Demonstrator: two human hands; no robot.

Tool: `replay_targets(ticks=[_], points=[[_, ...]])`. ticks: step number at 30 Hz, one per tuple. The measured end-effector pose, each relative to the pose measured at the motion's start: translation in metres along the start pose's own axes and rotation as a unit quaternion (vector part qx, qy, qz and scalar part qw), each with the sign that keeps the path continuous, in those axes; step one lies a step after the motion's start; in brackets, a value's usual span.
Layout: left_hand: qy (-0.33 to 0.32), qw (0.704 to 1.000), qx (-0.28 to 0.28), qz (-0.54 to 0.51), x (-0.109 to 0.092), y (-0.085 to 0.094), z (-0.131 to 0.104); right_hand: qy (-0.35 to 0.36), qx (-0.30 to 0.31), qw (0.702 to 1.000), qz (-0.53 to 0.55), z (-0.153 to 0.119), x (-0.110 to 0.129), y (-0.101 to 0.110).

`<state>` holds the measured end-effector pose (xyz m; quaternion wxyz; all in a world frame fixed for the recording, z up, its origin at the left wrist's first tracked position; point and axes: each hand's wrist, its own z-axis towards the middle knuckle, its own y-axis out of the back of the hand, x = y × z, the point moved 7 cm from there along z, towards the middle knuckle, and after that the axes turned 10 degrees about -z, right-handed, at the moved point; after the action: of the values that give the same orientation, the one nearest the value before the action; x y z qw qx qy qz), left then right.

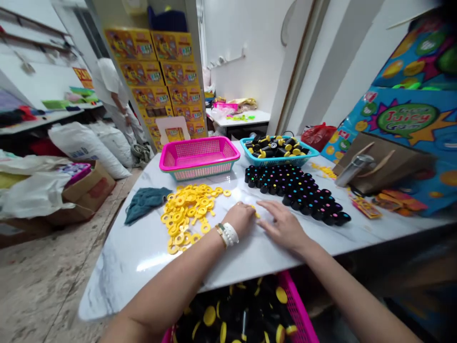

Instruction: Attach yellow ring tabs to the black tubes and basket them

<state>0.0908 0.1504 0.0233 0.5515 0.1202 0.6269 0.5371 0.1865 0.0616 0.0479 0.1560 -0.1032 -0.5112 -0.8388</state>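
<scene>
My left hand (240, 219), with bracelets at its wrist, is closed on a small yellow piece (254, 212) over the middle of the marble-look table (143, 281). Just right of it, my right hand (283, 226) has its fingers apart, the tips near that piece. Yellow rings (185, 209) lie in a loose pile left of my left hand. Beyond my right hand, rows of black cylinders (296, 188) stand with small coloured dots on top. A blue basket (285, 162) behind them holds black and yellow parts.
A pink basket (200, 166) sits in a green one at the back. A teal cloth (146, 204) lies left. Below the front edge is a pink crate (298, 307) of black and yellow parts. A paper bag (389, 166) and metal flask (355, 170) are right. A person stands far left.
</scene>
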Motion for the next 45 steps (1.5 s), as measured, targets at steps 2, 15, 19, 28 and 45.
replay_targets(ticks=[2, 15, 19, 28, 45], points=[[0.065, 0.997, -0.049, -0.020, 0.012, 0.011, 0.005, 0.062, 0.016, 0.997, -0.053, 0.007, -0.002, -0.016], [0.206, 0.963, -0.173, 0.018, 0.045, 0.017, 0.105, 0.103, 0.063, 0.991, -0.059, 0.000, 0.014, -0.031], [0.186, 0.972, -0.146, 0.015, 0.043, 0.017, 0.089, 0.098, 0.059, 0.993, -0.026, -0.015, 0.018, -0.022], [0.073, 0.993, -0.075, -0.055, 0.007, 0.012, -0.025, 0.137, 0.115, 0.983, -0.032, -0.083, 0.028, -0.008], [0.047, 0.995, 0.007, -0.088, -0.005, 0.000, -0.032, -0.247, 0.062, 0.922, 0.291, 0.000, -0.021, -0.030]])
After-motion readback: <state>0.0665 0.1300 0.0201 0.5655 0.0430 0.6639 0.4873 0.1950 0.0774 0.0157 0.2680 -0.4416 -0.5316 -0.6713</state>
